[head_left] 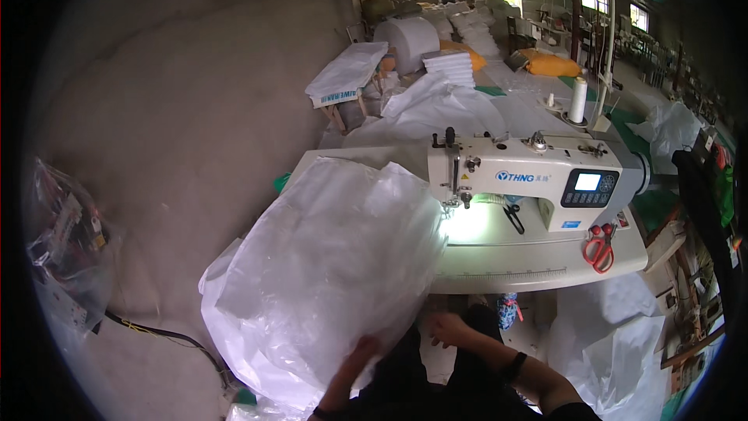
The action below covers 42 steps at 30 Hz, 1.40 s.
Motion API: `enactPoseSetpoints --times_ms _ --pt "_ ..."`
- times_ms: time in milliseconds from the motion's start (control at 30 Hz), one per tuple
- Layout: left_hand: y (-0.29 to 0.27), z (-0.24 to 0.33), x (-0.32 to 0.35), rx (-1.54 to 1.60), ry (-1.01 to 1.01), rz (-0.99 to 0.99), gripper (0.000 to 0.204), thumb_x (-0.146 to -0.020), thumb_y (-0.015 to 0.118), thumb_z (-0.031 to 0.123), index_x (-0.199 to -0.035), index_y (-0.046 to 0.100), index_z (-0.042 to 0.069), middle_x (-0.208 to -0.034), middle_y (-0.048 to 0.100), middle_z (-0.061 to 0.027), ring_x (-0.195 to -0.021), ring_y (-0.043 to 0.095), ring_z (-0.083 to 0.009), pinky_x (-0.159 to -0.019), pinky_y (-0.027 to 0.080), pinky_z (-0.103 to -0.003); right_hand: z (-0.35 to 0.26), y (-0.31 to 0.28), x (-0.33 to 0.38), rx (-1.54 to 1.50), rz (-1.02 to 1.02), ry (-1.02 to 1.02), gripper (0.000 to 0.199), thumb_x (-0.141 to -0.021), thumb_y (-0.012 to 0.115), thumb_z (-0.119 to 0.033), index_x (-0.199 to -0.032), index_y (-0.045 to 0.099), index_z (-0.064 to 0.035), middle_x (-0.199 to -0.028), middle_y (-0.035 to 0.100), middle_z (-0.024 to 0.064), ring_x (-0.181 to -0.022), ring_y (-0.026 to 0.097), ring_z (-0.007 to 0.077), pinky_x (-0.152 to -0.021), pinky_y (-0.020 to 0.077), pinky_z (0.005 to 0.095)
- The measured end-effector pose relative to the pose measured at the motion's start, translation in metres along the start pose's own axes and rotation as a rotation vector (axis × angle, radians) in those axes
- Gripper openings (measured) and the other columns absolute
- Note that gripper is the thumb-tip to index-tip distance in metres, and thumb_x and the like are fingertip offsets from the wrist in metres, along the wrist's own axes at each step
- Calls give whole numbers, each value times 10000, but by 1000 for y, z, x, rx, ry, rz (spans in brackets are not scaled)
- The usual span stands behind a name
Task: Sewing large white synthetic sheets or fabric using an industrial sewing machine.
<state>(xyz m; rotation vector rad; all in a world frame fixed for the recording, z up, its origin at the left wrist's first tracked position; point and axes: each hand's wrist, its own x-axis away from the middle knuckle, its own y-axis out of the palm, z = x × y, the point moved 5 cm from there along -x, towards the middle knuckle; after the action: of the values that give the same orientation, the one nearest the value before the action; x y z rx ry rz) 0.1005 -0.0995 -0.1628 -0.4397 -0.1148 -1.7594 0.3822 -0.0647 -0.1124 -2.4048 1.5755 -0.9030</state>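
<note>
A large white woven plastic sack (327, 257) spreads over the left end of the sewing machine table and hangs down toward my lap. Its right edge lies beside the lit needle area of the white sewing machine (522, 175). My left hand (362, 352) is against the sack's near lower edge; its fingers are dim and blurred, so their grip is unclear. Above my lap, to the right of the sack's lower corner, my right hand (452, 330) has its fingers curled together. Whatever they may hold is too small or hidden to make out.
Red-handled scissors (598, 253) and black thread snips (514, 218) lie on the sewing table (499, 265). A thread cone (577, 101) stands behind the machine. More white sheeting (612, 335) hangs at the lower right. A black cable (175, 334) runs along the floor at left.
</note>
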Motion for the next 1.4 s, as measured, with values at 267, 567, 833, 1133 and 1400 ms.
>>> enactPoseSetpoints --times_ms 267,567,833,1133,1400 --pt "-188 63 -10 -829 552 1075 363 -819 625 188 -1146 641 31 -1123 651 -187 -1088 587 -351 -1004 386 -473 -61 58 -104 622 186 -881 326 -941 486 -225 -1148 629 -17 -1116 649 166 -1083 603 307 -977 454 418" --pt "-196 177 -100 146 427 128 381 -984 461 165 -1338 496 29 -1289 569 -81 -1146 553 -202 -1081 353 -411 -178 47 -96 626 44 -911 288 -955 484 -217 -1117 634 -31 -1109 642 145 -1086 589 274 -979 442 409" --pt "-247 285 -159 100 660 126 356 -984 536 221 -1246 578 -16 -1147 645 -86 -1035 586 -180 -955 438 -300 -274 53 -175 603 193 -896 284 -958 485 -217 -1120 633 -37 -1126 636 126 -1102 579 248 -985 430 391" --pt "-57 270 54 -1065 1190 595 317 -848 628 244 -1085 610 35 -1033 623 -137 -945 585 -320 -861 446 -436 -273 58 -173 293 30 -864 320 -908 526 -243 -1120 642 -33 -1147 646 136 -1096 593 248 -938 451 347" --pt "-125 143 30 -1425 701 758 279 -880 634 128 -1108 578 -23 -1036 625 -215 -920 612 -370 -808 487 -440 -264 49 -138 717 19 -717 341 -855 593 -228 -1140 620 -43 -1130 636 143 -1052 597 277 -911 459 341"
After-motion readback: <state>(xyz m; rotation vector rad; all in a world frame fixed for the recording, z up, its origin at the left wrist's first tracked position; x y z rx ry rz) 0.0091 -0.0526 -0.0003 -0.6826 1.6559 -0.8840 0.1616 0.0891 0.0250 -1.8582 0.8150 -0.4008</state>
